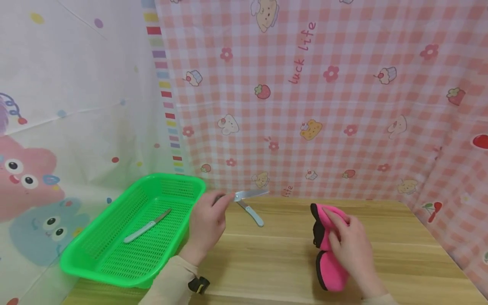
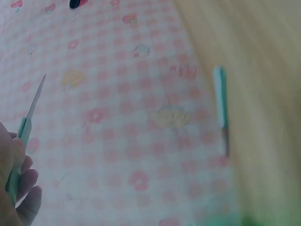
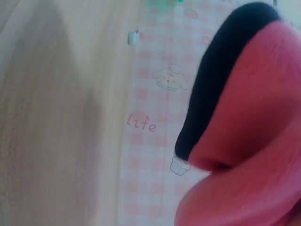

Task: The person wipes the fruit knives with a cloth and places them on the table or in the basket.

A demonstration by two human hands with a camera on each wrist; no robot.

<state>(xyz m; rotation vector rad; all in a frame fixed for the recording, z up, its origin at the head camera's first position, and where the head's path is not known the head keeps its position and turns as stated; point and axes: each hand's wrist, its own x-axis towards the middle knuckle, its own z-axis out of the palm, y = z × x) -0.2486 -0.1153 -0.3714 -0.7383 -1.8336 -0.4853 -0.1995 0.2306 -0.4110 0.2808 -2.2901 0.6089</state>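
My left hand (image 1: pixel 209 220) grips a small knife with a pale green handle (image 2: pixel 24 129). Its bare metal blade (image 1: pixel 251 194) points right in the head view. Just below that blade, a second knife (image 1: pixel 251 214) with a pale handle lies on the table near the back edge. Over on the right, my right hand (image 1: pixel 352 245) holds a soft pink item (image 1: pixel 332 271) with black edging, its index finger laid along the upper part. The item looks folded into two rounded lobes. In the right wrist view the pink fabric (image 3: pixel 249 94) fills the right side and hides most of the hand.
A green plastic basket (image 1: pixel 70 256) with slotted sides stands at the left, beside my left forearm. Inside lies another pale-handled knife (image 1: pixel 142 232). The wooden table (image 1: pixel 274 262) meets a pink checked cloth (image 1: pixel 282 110) at the back. A white printed cloth (image 1: pixel 95 140) hangs at the left.
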